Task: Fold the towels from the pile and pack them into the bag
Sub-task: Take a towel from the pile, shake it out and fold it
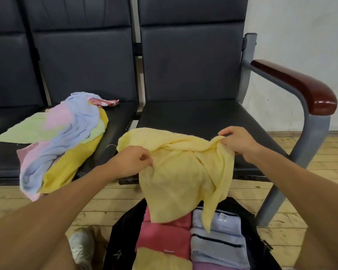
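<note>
Seeing both hands on the pale yellow towel [183, 172]: left hand [134, 161] pinches its left edge with curled fingers, right hand [238, 142] grips the bunched top right corner. It hangs crumpled off the seat [203, 115] front, over the open black bag [121, 240]. Inside I see a folded pink towel [164, 236] and a blue striped towel [219, 244]. The pile [66, 137] lies on the next seat to the left.

The dark seat [203, 115] behind the yellow towel [183, 172] lay bare up to its backrest, with open room above it. On its right, the wooden armrest [300, 88] closed that side. The towel pile [66, 141] covered most of the neighbouring seat [121, 114]. The hanging towel screened the far part of the bag [121, 240], which was filled by folded towels [217, 240]. A shoe [81, 244] stood just beside the bag's left wall.
</note>
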### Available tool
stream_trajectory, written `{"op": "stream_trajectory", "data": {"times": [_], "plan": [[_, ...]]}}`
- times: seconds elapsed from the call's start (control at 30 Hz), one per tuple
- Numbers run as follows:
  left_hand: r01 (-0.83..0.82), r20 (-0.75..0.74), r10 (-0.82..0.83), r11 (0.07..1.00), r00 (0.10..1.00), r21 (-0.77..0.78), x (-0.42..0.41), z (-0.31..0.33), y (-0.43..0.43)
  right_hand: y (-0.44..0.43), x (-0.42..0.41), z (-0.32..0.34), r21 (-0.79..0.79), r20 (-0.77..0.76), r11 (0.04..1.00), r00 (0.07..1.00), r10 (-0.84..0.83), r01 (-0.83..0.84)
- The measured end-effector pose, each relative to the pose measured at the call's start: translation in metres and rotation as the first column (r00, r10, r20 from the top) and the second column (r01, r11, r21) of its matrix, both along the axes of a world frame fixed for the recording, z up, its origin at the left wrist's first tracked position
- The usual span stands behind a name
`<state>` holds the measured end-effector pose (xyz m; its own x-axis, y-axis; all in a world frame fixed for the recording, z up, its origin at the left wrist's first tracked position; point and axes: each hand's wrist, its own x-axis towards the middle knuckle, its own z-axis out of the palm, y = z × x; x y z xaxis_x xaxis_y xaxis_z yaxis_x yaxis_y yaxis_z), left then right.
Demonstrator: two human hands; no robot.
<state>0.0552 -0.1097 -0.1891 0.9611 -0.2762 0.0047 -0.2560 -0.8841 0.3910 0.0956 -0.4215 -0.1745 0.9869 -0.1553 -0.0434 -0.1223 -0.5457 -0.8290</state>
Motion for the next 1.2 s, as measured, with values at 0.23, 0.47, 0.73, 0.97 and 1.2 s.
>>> {"op": "stream_trajectory", "data": {"times": [0.23, 0.47, 0.73, 0.97, 1.2], "plan": [[-0.196, 0.082, 0.185, 0.968, 0.979, 0.158, 0.016, -0.010, -0.016, 0.014, -0.011, -0.003, -0.592, 0.008, 0.741, 0.917, 0.399, -0.317], [-0.315, -0.037, 0.327, 0.932, 0.944, 0.181, 0.022, -0.012, -0.014, 0.009, -0.011, -0.004, -0.622, -0.091, 0.686, 0.905, 0.416, -0.378], [-0.484, -0.433, 0.288, 0.744, 0.854, -0.460, 0.004, 0.017, -0.010, 0.009, -0.019, 0.004, -0.411, -0.030, 0.872, 0.960, 0.280, -0.267], [-0.449, -0.446, 0.094, 0.352, 0.890, -0.821, -0.018, 0.064, -0.005, 0.010, -0.041, 0.042, 0.609, -0.111, 0.793, 0.987, 0.120, -0.028], [-0.298, -0.264, 0.201, 0.163, 0.943, -0.941, -0.040, 0.092, -0.018, -0.005, -0.074, 0.065, 0.938, 0.008, 0.345, 1.000, 0.018, -0.013]]}}
